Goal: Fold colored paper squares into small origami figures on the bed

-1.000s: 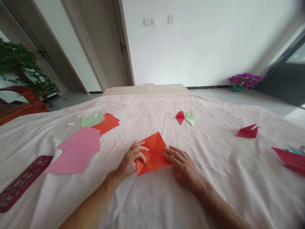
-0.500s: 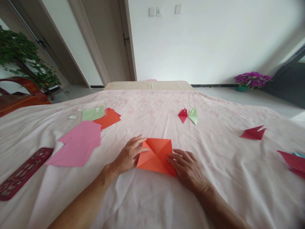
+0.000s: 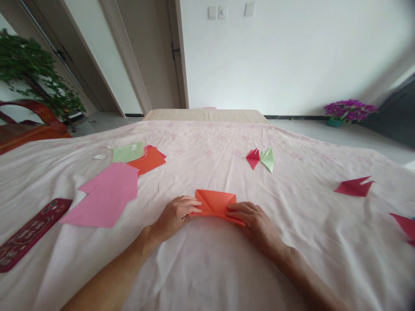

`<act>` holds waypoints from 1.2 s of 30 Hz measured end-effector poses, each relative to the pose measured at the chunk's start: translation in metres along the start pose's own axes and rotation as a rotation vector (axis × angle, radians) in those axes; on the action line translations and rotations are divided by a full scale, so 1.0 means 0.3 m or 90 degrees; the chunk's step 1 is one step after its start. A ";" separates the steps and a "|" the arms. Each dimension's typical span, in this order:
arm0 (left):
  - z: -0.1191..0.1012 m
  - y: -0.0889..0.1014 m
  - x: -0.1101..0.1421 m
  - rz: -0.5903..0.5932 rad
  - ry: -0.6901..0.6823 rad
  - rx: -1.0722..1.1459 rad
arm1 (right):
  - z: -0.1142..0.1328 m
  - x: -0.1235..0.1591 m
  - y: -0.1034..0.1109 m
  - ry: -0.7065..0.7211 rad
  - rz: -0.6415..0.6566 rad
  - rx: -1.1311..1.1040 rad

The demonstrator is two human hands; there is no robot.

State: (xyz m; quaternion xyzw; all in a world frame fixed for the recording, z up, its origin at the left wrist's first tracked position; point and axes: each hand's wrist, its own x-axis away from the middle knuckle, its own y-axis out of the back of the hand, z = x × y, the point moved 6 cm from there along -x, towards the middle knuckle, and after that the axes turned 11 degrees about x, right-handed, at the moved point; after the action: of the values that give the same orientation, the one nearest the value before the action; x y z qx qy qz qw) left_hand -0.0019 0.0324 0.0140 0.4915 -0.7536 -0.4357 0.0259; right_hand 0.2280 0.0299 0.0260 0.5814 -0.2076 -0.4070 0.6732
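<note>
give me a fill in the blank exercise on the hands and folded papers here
The left hand and right hand both touch the creased orange sheet of ____.
The flat pink paper sheets lie to the ____ of the left hand.
Beside the small folded red paper, the other small folded paper is light ____.

Missing words: paper, left, green.

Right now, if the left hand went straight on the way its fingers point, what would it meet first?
The left hand touches the orange paper; passing across that, it would probably next meet the fingers of the right hand, though their exact heights are unclear.
</note>
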 end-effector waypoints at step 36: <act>0.005 -0.001 -0.063 -0.065 0.278 -0.251 | -0.070 -0.066 -0.028 -0.317 0.023 0.156</act>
State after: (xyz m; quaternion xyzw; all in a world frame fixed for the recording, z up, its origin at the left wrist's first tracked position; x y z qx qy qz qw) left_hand 0.0074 0.0475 0.0202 0.5963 -0.6055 -0.4584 0.2603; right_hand 0.2296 0.0584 0.0168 0.5370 -0.4242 -0.4973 0.5333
